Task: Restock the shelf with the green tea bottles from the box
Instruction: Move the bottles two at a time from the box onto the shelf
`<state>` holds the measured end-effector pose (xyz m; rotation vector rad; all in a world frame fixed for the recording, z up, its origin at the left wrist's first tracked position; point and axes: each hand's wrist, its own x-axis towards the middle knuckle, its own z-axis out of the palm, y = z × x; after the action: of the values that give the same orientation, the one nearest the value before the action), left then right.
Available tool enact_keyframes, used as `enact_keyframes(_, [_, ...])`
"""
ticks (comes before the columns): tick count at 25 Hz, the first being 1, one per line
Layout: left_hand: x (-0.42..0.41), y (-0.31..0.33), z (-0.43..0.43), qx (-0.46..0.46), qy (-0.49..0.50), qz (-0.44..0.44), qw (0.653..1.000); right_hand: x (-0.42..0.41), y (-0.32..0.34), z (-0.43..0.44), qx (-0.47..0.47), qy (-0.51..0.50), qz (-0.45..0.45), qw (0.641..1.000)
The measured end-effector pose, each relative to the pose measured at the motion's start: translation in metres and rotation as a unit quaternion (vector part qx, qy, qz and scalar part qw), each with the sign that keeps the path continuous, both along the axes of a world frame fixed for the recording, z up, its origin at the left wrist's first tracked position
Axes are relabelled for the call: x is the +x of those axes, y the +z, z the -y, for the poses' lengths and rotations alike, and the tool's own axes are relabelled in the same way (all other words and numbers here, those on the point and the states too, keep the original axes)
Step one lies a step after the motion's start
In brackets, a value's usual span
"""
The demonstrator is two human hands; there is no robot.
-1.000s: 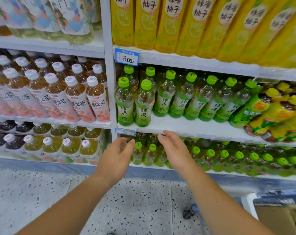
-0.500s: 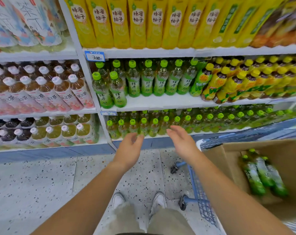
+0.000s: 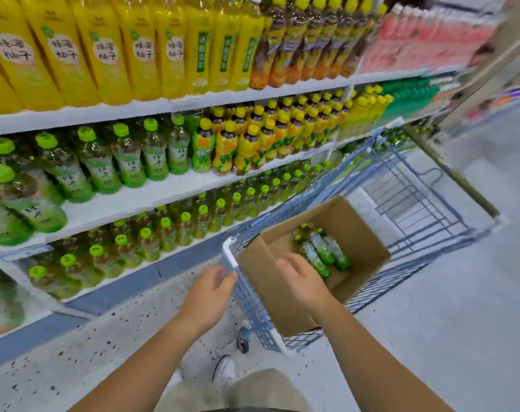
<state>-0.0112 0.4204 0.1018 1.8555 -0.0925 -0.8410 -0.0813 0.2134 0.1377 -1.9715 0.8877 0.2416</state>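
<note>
Okay, the view has swung right off the shelf [image 3: 169, 193] onto the cart [image 3: 416, 209], and both hands came away from the shelf lip with it. Right hand [image 3: 302, 278] is now over the box [image 3: 270, 295], fingers loosely curled, holding nothing, just short of the green tea bottles [image 3: 321, 252] lying in the bottom. Left hand [image 3: 209, 294] is empty too, relaxed, at the cart's white corner (touching or not, can't tell).

Read: last placement done, next pick starting. Only a small cluster is left in the box, so probably a trip or two remaining. The stocked row [image 3: 128, 162] has bare shelf in front of it, so there's room. Next move needs the right hand down onto one bottle body. They lie side by side, touching, so neighbours may roll.
</note>
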Motion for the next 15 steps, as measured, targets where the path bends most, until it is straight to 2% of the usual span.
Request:
enact_keyframes(6, [-0.012, 0.007, 0.077, -0.032, -0.071, -0.032, 0.996, -0.053, 0.015, 0.069, -0.013, -0.104, -0.012, 0.994])
enact_keyframes(9, [-0.016, 0.005, 0.127, -0.044, -0.085, -0.039, 0.995, -0.065, 0.010, 0.113, -0.020, -0.105, -0.025, 0.994])
enact_keyframes(15, [-0.036, -0.022, 0.237, -0.004, -0.049, -0.074, 0.996, -0.063, -0.029, 0.226, 0.017, -0.061, -0.070, 0.996])
